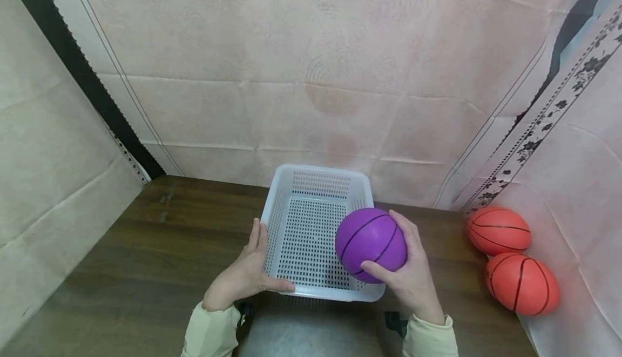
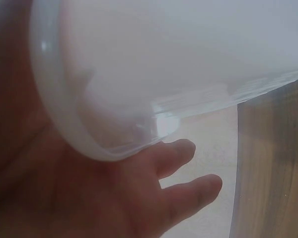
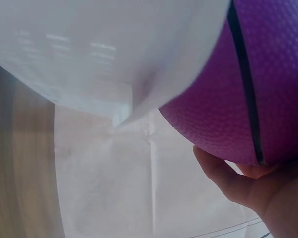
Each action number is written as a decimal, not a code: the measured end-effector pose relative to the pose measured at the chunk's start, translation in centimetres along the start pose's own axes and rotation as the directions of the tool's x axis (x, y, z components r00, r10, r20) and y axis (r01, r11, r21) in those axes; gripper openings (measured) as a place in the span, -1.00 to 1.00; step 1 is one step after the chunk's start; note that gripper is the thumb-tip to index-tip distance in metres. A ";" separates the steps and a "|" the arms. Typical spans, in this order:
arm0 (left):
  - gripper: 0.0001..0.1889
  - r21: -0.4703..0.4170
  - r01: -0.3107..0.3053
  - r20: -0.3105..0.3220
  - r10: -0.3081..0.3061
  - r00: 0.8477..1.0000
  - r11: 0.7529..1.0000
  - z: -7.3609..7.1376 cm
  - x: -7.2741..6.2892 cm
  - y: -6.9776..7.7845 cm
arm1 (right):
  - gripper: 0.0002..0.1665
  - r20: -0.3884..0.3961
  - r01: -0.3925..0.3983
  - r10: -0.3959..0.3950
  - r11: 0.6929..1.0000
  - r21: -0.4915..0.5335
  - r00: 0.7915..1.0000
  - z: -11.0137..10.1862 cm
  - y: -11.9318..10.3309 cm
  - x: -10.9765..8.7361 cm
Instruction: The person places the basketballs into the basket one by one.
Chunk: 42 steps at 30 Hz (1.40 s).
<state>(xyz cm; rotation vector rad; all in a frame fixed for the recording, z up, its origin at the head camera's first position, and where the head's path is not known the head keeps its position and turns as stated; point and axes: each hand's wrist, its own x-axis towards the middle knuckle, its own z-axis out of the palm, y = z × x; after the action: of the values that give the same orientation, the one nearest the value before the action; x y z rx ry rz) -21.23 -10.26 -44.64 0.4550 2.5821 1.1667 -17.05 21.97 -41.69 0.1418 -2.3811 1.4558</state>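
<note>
A white plastic basket (image 1: pixel 315 243) with slotted walls and floor sits in the middle of the table. My left hand (image 1: pixel 245 276) grips its near left corner, the thumb along the front rim and the fingers against the outside of the left wall. In the left wrist view, two fingers (image 2: pixel 188 198) reach past the basket's smooth outer wall (image 2: pixel 188 54). My right hand (image 1: pixel 410 270) holds a purple basketball (image 1: pixel 371 243) with black lines, thumb on the near side and fingers round the right side. The ball overlaps the basket's right rim in the head view.
Two orange-red basketballs (image 1: pixel 499 231) lie at the right side of the wooden table (image 1: pixel 194 249), beside the right cloth wall. Pale cloth walls (image 1: pixel 291 103) stand behind and on both sides. A grey surface (image 1: pixel 311 327) is at the table's near edge.
</note>
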 end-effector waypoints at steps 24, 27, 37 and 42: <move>0.59 0.002 0.031 -0.012 -0.031 0.999 1.000 0.1 0.1 0.1 | 0.18 0.089 0.119 -0.120 0.993 0.018 0.989 2.4 -3.6 -0.6; 0.59 0.005 0.027 -0.014 -0.027 1.000 1.000 0.1 0.1 0.1 | 0.17 0.091 0.114 -0.115 0.993 0.016 0.989 2.5 -3.7 -0.5; 0.58 0.001 0.017 -0.015 -0.017 1.000 1.000 0.1 0.1 -0.2 | 0.19 0.126 0.039 -0.037 0.999 -0.014 0.991 3.9 -1.3 -0.2; 0.57 0.008 0.014 -0.015 -0.013 1.000 1.000 0.1 0.1 -0.1 | 0.23 0.139 0.037 -0.028 0.998 -0.059 0.990 4.6 0.7 0.1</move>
<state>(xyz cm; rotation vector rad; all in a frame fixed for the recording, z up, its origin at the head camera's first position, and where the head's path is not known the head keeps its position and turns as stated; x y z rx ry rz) -21.26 -10.21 -44.85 0.4316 2.5995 1.1597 -18.41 18.22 -44.13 0.2731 -2.5175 1.3979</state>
